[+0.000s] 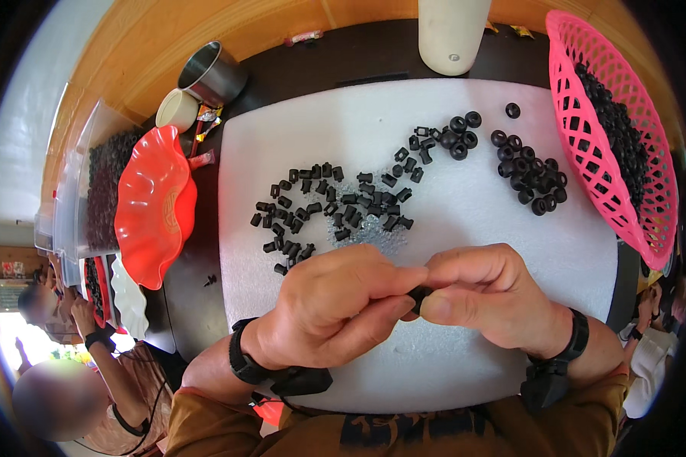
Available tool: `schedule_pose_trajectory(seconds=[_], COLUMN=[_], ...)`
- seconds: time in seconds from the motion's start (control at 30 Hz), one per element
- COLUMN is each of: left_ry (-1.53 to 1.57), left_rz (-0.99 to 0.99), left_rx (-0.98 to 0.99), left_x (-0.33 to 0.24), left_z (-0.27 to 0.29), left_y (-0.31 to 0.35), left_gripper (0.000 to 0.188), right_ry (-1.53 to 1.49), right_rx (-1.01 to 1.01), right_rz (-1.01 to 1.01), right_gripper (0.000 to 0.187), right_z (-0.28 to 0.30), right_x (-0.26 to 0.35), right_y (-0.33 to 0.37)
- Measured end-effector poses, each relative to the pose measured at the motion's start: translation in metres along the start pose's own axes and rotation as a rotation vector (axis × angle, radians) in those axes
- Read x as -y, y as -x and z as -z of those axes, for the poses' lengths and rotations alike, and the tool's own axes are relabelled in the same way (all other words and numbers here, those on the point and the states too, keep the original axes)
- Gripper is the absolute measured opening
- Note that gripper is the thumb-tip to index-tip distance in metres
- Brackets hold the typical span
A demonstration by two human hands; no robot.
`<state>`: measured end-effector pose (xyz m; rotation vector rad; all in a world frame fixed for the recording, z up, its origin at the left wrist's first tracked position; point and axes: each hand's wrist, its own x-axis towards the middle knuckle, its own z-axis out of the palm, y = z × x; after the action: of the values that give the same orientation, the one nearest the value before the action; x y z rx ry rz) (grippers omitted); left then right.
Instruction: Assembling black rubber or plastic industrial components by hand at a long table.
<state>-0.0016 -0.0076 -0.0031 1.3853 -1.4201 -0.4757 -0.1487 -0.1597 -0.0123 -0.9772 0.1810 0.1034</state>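
Note:
My left hand point(351, 305) and my right hand point(492, 293) meet over the near part of a white foam sheet point(472, 217). Pinched between both hands' fingertips is a small black plastic piece point(417, 298); the fingers hide most of it. Just beyond my left hand lie many short black slotted plastic parts point(286, 202), spread around a heap of tiny clear or silvery bits point(373, 234). Farther right on the sheet are round black hollow balls point(530, 171), and a smaller cluster of such balls point(457, 137) sits beside more slotted parts point(413, 164).
A pink lattice basket point(587, 152) of black parts stands at the right. To the left are a red wavy-edged dish point(149, 209), a clear bin point(103, 183) of dark parts, and a metal cup point(213, 74). A white cylinder point(453, 34) stands at the back. Another person point(122, 381) sits left.

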Motion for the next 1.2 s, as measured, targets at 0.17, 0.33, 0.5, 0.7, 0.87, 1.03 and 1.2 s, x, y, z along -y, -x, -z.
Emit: schedule_pose_trajectory(seconds=[0.17, 0.33, 0.5, 0.7, 0.87, 1.03, 1.2], left_ry=[-0.056, -0.215, -0.375, -0.432, -0.467, -0.582, -0.575], left_rz=[0.044, -0.077, -0.232, -0.242, -0.203, -0.238, -0.279], left_rx=[0.041, -0.035, 0.009, 0.023, -0.005, 0.008, -0.052], left_x=[-0.008, -0.01, -0.004, -0.003, -0.005, 0.0, 0.006], left_z=[0.006, 0.002, 0.002, 0.0, -0.008, -0.01, -0.014], left_y=[-0.003, 0.0, -0.004, -0.002, -0.001, 0.0, 0.005], left_gripper=[0.028, 0.026, 0.029, 0.034, 0.039, 0.043, 0.044], right_ry=[0.388, 0.69, 0.758, 0.819, 0.444, 0.241, 0.113], right_rx=[-0.044, -0.073, -0.102, -0.132, -0.153, -0.152, -0.157], right_rz=[0.25, 0.508, 0.557, 0.596, 0.279, 0.165, 0.091], right_gripper=[0.015, 0.018, 0.017, 0.016, 0.012, 0.014, 0.015], right_z=[0.0, 0.001, 0.001, 0.001, -0.003, -0.005, -0.006], right_x=[0.002, 0.0, -0.003, -0.005, -0.005, -0.007, -0.01], right_y=[-0.002, -0.008, -0.01, -0.01, -0.004, -0.001, -0.001])
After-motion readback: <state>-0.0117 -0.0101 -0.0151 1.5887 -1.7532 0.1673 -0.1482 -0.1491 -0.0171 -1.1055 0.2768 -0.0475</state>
